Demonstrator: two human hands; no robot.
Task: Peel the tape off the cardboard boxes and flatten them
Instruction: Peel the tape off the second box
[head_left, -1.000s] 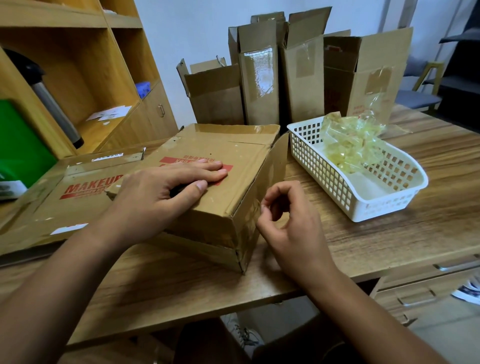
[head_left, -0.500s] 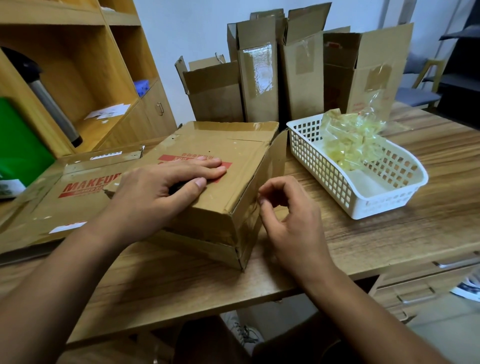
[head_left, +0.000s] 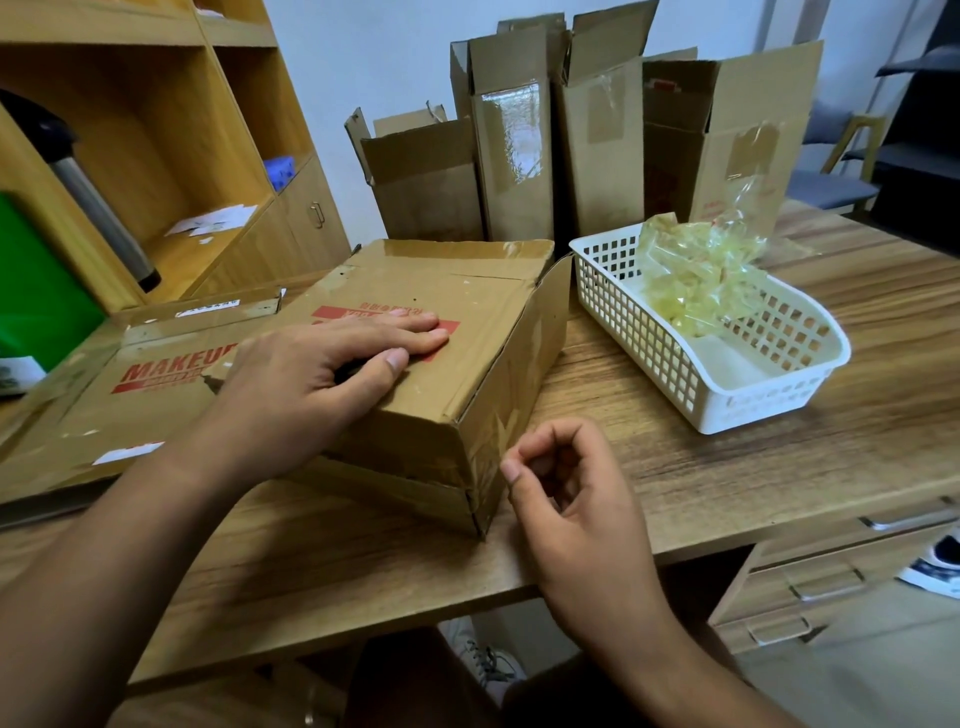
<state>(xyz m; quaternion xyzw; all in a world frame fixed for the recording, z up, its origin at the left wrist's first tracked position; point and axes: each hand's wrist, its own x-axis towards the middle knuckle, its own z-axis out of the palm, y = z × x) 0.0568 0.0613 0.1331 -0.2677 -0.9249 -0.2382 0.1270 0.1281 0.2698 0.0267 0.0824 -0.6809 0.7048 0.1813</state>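
brown box (head_left: 467, 296), shiny tape on its seams and creased side, sits on the tabletop (head_left: 675, 467). left hand (head_left: 311, 374) lies flat on top; right hand (head_left: 571, 499) curls beside its corner, grip unclear.

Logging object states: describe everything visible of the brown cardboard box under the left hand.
The brown cardboard box is assembled, not flattened, on the wooden table, one corner toward the camera. Red print marks its top; glossy clear tape covers its far edge and right side. The left hand rests flat on top; the right hand, fingers curled, is beside its right side, contact unclear.
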